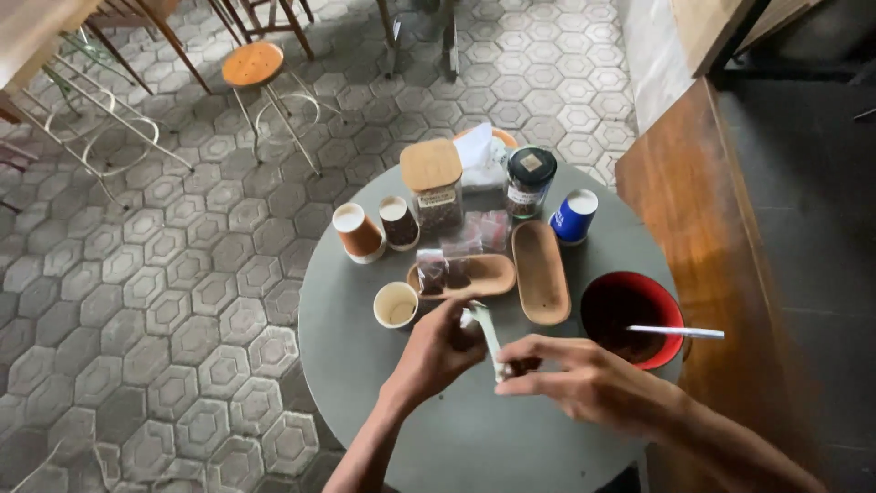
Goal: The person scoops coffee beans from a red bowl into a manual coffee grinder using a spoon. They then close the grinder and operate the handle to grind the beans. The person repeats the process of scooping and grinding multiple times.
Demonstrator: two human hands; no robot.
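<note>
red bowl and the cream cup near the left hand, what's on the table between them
In the head view, between the red bowl and the cream cup lie two wooden trays; the nearer-left one holds small clear packets.

Shown on a round grey table (365, 365): two oval wooden trays (540, 274), a red bowl (671, 301) with a white spoon (675, 332), four paper cups (358, 232), a wooden-lidded jar (432, 183) and a dark-lidded jar (529, 181). A round stool (253, 64) is seen on hexagonal paving.

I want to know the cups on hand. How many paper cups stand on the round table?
4: an orange cup, a brown cup, a cream cup nearest the left hand, a blue cup.
</note>
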